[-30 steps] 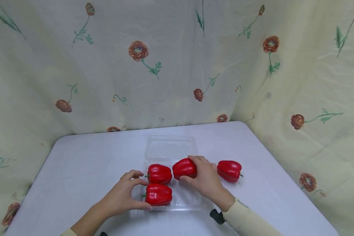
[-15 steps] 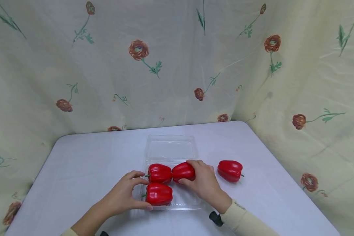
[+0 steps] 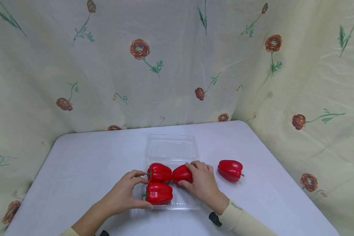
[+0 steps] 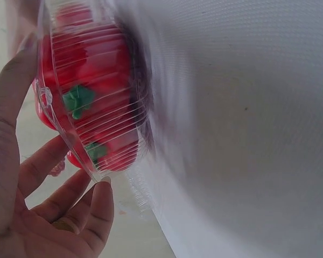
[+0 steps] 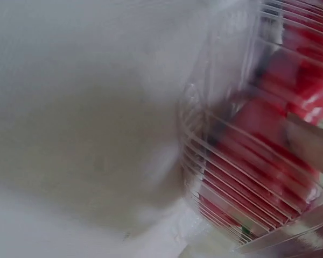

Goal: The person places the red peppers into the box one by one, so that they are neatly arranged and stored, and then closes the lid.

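A clear plastic clamshell container (image 3: 185, 198) lies with its lid folded back on the white table. Two red bell peppers, a rear one (image 3: 160, 172) and a front one (image 3: 158, 194), sit in its left half, green stems pointing left. My right hand (image 3: 205, 185) holds a third bell pepper (image 3: 181, 174) between thumb and fingers, inside the container's back right, against the rear pepper. My left hand (image 3: 122, 195) grips the container's left side, thumb at the front wall, fingers at the rim. The left wrist view shows fingertips touching the ribbed wall (image 4: 105, 129).
Another red bell pepper (image 3: 230, 170) lies on the table (image 3: 91, 164) to the right of the container, stem pointing right. The transparent lid (image 3: 171, 147) lies flat behind the base. A floral curtain (image 3: 171, 65) hangs behind and beside the table.
My right hand has lowered the bell pepper slightly toward me and left, into the container beside the rear pepper. My left hand stays in place.
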`<state>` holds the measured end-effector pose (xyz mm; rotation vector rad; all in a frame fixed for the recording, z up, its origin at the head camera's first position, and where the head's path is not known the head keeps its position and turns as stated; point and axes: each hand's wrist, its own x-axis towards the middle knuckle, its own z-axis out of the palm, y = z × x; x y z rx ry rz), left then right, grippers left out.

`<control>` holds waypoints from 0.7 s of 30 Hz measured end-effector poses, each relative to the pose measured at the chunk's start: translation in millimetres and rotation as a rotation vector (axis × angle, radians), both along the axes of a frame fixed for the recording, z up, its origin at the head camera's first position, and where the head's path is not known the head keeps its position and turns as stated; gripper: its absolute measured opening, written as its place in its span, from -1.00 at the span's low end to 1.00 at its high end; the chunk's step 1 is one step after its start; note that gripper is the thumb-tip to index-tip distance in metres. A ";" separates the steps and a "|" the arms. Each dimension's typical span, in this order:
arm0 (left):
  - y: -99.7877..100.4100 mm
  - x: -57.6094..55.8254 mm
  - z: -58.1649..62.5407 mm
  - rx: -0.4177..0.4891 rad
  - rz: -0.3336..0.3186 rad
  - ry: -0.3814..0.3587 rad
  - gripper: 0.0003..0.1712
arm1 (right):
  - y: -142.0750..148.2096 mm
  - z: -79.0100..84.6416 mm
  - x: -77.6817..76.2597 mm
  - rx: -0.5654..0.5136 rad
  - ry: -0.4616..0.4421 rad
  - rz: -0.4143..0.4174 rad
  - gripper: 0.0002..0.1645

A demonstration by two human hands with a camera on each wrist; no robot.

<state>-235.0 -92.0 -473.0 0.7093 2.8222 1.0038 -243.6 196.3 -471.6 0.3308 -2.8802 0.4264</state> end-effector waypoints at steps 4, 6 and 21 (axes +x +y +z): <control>0.3 0.6 0.4 0.002 0.005 -0.010 -0.27 | -0.2 -0.2 0.6 -0.002 -0.001 -0.012 0.00; 0.0 0.8 0.6 -0.001 0.008 -0.010 -0.27 | -0.1 -0.8 0.3 -0.007 -0.005 -0.014 0.00; 0.2 2.1 1.8 0.006 -0.005 -0.004 -0.25 | 18.6 -1.6 2.1 -0.113 0.008 0.023 -0.04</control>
